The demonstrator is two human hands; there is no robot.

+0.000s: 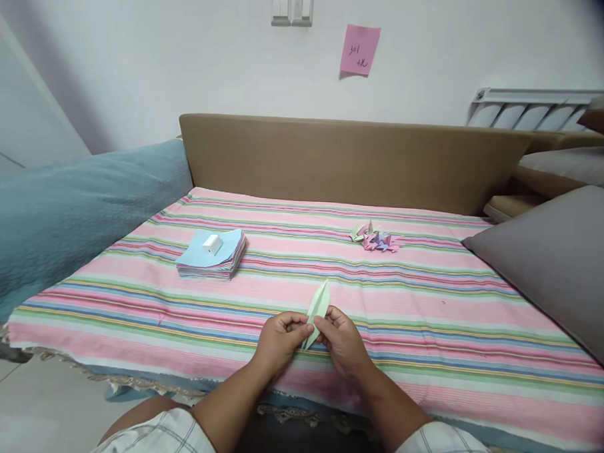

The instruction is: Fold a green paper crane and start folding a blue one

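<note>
A piece of pale green folded paper (321, 299) is held upright over the striped cloth, its pointed end away from me. My left hand (281, 339) pinches its lower left edge between thumb and fingers. On the other side, my right hand (342, 340) grips it with the thumb pressed on its face and fingers behind. The lower end shows narrow points between my hands. Further back on the right lies a small cluster of folded paper cranes (376, 238) in pink, purple and pale green.
To the left sits a stack of coloured paper (210, 256), blue on top, with a small white block (212, 244) on it. The striped cloth (428, 305) covers the seat. A grey cushion (555, 264) stands at right, a blue-covered armrest (82, 210) at left, a brown backrest (345, 161) behind.
</note>
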